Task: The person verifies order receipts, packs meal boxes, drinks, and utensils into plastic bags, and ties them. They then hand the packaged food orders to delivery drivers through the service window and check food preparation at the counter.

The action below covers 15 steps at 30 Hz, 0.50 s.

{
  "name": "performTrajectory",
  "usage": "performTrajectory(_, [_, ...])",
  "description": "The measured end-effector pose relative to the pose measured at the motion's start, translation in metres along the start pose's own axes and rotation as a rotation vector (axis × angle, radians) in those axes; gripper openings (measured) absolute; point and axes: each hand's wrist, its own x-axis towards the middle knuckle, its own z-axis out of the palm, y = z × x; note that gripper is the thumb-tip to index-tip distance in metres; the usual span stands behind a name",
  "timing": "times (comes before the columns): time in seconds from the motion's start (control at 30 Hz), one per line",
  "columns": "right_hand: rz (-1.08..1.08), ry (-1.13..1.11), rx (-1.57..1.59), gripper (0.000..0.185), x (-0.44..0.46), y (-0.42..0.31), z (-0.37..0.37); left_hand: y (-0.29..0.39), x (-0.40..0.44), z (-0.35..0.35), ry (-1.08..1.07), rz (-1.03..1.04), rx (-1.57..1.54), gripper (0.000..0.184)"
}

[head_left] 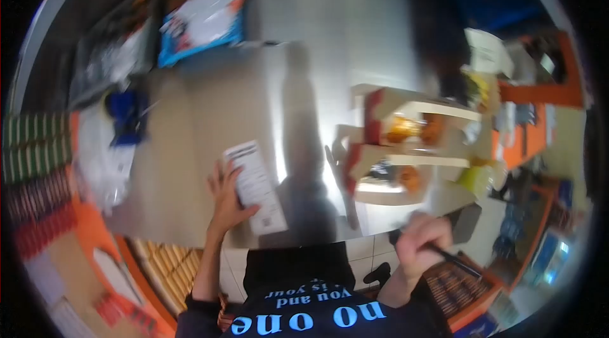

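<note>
I see one cam: head-worn, wide fisheye, pitched forward-down, close over the steel counter [298,103]. Wearer's black shirt [304,303] at 6 o'clock, counter running toward 12.

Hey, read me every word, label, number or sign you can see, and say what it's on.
"no one": black shirt, upside down in this view
"you and": same shirt, upside down
"is your": same shirt, upside down; the smaller line beyond is unreadable
Paper slip: print too blurred to read
Blue-and-white bag: print too blurred
Cream packet: faint marks, unreadable
</note>
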Motion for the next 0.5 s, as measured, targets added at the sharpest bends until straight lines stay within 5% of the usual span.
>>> performTrajectory(0.03, [0.052, -0.026, 0.037, 0.023, -0.002, -0.009, -0.002, 0.039, -0.001, -0.008, -0.042, -0.068, 0.042, 0.086])
performTrajectory(0.07, [0.12, -0.177, -0.241, 0.037, 0.011, -0.005, 0.013, 0.07, -0.002, -0.012, -0.044, -0.121, 0.041, 0.086])
performTrajectory(0.1, [0.094, -0.251, -0.097, 0.037, 0.014, 0.126, 0.099, -0.015, 0.001, -0.077, 0.042, -0.122, 0.206, 0.088])
performTrajectory(0.23, [0.195, -0.031, -0.329, 0.034, -0.009, 0.219, 0.102, -0.013, 0.01, -0.016, 0.055, -0.036, 0.047, 0.097])
performTrajectory(0.33, [-0.12, 0.085, -0.687, 0.035, -0.025, 0.247, 0.099, -0.025, 0.001, -0.014, 0.151, -0.032, 0.071, 0.096])
performTrajectory(0.5, [-0.075, -0.094, -0.7, 0.037, -0.007, 0.236, 0.092, -0.03, 0.005, -0.004, 0.201, 0.011, 0.078, 0.094])
